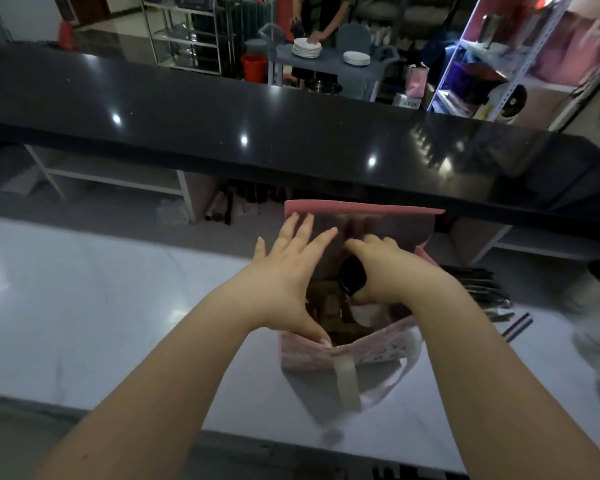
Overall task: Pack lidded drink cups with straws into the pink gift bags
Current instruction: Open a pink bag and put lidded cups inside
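1. L hand (284, 285) fingers (305, 233): straight & spread wide, pressed flat on the inside of the bag's far wall. Thumb (321, 336) is hooked at the near rim. Nothing gripped; the hand looks to be working as a spreader to keep the mouth open.
2. R hand (395, 271) fingers (371, 242): curled round the cup (364, 313), gripping near the top by its black lid (352, 278). Prob held high so the knuckles clear the bag walls.
3. Cup: white body, tilted, already inside the bag mouth but held by the hand; can't tell if it has reached the bottom. No straw visible in the lid.
4. Pink gift bag (309, 358): upright on the white table (118, 306), pale handle (347, 379) flopped over the near side, out of the way. Brownish contents inside, too blurred to ID.
5. Straws (482, 289): dark bundle on the table to the right of the bag, near the R forearm, within reach for the next step.
6. Further right a black & white blur, can't tell what. Black counter (291, 133) runs behind the bag
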The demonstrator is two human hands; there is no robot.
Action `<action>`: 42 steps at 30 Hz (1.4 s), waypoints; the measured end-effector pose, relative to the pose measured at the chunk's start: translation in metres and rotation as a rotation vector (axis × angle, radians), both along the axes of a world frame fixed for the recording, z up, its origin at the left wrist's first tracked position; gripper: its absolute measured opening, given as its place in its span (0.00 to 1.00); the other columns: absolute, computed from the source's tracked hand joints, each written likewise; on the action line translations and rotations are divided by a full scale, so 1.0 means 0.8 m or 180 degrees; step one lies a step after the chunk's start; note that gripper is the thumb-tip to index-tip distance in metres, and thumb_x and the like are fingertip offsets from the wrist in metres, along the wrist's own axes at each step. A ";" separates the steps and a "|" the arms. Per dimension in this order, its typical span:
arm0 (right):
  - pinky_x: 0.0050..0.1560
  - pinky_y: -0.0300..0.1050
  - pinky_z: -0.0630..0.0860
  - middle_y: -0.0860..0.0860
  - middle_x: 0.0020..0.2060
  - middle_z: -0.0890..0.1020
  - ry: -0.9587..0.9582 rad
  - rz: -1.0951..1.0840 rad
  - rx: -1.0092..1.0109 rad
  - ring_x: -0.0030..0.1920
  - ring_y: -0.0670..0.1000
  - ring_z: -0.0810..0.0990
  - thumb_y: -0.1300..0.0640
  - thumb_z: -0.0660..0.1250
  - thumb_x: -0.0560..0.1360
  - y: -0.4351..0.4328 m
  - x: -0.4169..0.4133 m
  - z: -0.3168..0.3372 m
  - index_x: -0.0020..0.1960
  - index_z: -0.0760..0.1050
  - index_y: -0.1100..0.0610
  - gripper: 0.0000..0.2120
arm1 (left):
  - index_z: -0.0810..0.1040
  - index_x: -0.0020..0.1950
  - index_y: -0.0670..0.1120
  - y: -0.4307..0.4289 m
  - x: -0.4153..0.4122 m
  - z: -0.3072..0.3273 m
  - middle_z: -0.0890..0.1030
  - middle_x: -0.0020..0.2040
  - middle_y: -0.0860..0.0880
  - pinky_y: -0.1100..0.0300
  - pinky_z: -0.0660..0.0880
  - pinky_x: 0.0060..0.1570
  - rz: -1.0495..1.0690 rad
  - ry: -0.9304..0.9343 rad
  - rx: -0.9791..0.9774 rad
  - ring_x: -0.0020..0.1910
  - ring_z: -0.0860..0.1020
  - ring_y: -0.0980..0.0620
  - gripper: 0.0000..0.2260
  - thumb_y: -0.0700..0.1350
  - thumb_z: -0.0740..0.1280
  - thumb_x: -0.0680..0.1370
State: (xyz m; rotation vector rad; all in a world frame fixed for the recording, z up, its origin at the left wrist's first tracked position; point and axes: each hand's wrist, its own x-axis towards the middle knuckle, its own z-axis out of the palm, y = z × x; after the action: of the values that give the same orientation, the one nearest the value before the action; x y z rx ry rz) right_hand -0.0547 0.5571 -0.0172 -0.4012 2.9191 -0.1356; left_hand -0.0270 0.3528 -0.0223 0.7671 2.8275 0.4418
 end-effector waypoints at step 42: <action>0.75 0.62 0.38 0.41 0.76 0.34 -0.0951 0.0385 0.0094 0.76 0.51 0.32 0.35 0.60 0.76 -0.026 0.012 -0.063 0.77 0.37 0.39 0.41 | 0.42 0.79 0.56 -0.010 0.023 -0.005 0.38 0.80 0.48 0.45 0.41 0.76 0.0343 0.0610 -0.0081 0.77 0.34 0.48 0.49 0.68 0.69 0.69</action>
State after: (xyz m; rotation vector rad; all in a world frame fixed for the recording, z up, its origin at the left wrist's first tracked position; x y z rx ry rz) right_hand -0.0453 0.5362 -0.0676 -0.5041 2.5935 -0.1228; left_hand -0.0084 0.3451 -0.0260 0.6888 3.0577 0.3649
